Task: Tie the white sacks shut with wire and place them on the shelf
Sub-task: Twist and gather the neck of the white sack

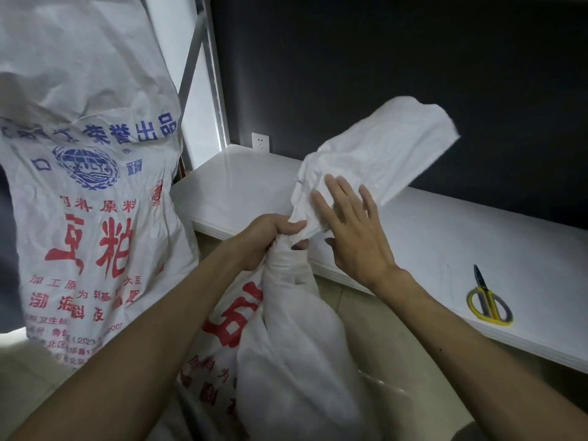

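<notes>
A white woven sack (296,361) with red print stands on the floor in front of me, its neck bunched and twisted. My left hand (270,237) grips that neck tightly. The loose top of the sack (381,154) flares up and to the right above the grip. My right hand (350,230) lies flat with straight fingers against the cloth just above the neck. A second, larger white sack (92,186) with blue and red print stands upright at the left. The low white shelf (445,249) runs behind the sack. I see no wire clearly.
Yellow-handled scissors (488,300) lie on the shelf at the right. A metal shelf post (216,90) rises at the back left. A wall socket (260,142) sits on the dark wall behind the shelf. Beige floor shows below.
</notes>
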The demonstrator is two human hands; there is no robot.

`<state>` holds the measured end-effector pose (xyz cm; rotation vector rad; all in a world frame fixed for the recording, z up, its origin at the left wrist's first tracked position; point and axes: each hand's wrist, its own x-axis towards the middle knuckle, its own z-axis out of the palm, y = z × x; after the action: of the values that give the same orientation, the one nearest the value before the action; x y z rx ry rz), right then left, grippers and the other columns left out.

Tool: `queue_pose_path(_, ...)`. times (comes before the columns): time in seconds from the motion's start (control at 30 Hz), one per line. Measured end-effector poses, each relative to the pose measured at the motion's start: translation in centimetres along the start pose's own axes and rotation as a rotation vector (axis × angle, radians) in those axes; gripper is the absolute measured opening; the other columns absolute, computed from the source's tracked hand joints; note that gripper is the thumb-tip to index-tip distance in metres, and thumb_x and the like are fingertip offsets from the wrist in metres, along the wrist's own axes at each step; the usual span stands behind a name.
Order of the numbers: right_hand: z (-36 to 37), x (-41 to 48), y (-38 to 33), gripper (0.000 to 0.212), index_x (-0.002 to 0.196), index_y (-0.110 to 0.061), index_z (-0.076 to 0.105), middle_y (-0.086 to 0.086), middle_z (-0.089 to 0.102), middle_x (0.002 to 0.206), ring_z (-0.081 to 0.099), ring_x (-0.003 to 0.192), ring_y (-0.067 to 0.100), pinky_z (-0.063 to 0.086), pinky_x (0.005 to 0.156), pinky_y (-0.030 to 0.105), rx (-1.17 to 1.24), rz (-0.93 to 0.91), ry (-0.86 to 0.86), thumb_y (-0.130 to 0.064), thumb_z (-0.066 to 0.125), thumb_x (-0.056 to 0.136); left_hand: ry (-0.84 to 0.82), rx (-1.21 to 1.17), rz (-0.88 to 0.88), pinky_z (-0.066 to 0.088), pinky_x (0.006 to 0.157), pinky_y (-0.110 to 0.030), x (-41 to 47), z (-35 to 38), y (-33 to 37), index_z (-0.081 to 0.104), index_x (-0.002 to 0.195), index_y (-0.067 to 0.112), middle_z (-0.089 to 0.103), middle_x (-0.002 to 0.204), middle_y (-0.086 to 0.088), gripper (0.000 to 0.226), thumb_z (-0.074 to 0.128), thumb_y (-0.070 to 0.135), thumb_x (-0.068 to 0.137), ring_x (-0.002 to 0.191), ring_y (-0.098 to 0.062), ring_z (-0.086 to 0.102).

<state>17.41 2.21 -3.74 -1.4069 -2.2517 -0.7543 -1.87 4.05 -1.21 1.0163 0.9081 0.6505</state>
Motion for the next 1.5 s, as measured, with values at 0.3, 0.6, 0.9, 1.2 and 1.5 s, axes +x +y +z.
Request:
queue_pose_path(0.3, 1.4, 1.0, 0.4, 0.062, 0.127, -0.011, 0.059, 0.014, 0.056, 0.138, 0.044, 0.135, 0.034, 0.014, 0.117, 0.053, -0.105, -0.143, -0.007, -0.02, 0.081, 0.07, -0.036, 0.236, -0.143, 0.053, 0.07, -0.022, -0.8, 1.6, 0.3, 0.065, 0.083, 0.003, 0.067, 0.073, -0.005, 0.022, 0.059, 0.022, 0.092, 0.068, -0.014, 0.062)
queue_pose_path(0.6, -1.7, 3.5, 2.1, 0.026, 0.112, -0.026, 0.064, -0.004, 0.071, 0.111, 0.062, 0.105, 0.016, 0.012, 0.115, 0.035, 0.06, -0.136, -0.42, -0.032, 0.047, 0.093, 0.405, 1.088, 0.141, 0.046, 0.074, -0.024, 0.0, 3.6, -1.3, 0.049, 0.121, 0.003, 0.059, 0.111, -0.011, 0.055, 0.076, 0.029, 0.081, 0.096, -0.023, 0.059)
queue_pose_path(0.9, -4.3, 3.7, 2.9, 0.026, 0.113, -0.031, 0.061, -0.006, 0.067, 0.116, 0.055, 0.115, 0.015, 0.018, 0.114, 0.034, 0.176, -0.068, -0.743, -0.024, 0.053, 0.089, 0.282, 1.076, 0.435, 0.036, 0.075, -0.019, 1.0, 4.6, -2.7, 0.062, 0.112, -0.006, 0.068, 0.106, -0.02, 0.037, 0.07, 0.022, 0.089, 0.094, -0.032, 0.063)
queue_pose_path(1.2, -3.7, 0.3, -0.2, 0.064, 0.135, -0.006, 0.052, 0.017, 0.047, 0.145, 0.031, 0.143, 0.034, 0.0, 0.117, 0.053, -0.18, -0.201, -0.106, -0.011, 0.046, 0.071, 0.154, 0.308, -0.022, 0.051, 0.087, -0.03, 0.7, 1.5, -1.6, 0.069, 0.098, 0.003, 0.071, 0.092, -0.011, 0.02, 0.073, 0.016, 0.084, 0.087, -0.021, 0.066)
queue_pose_path(1.5, -1.2, -0.9, -0.4, 0.05, 0.139, -0.009, 0.048, 0.01, 0.051, 0.143, 0.028, 0.145, 0.031, 0.002, 0.119, 0.053, -0.217, -0.212, -0.025, -0.01, 0.045, 0.089, -0.081, 0.409, -0.136, 0.052, 0.08, -0.027, 0.5, 1.2, -0.7, 0.065, 0.102, 0.003, 0.069, 0.09, -0.008, 0.019, 0.069, 0.015, 0.088, 0.085, -0.018, 0.063)
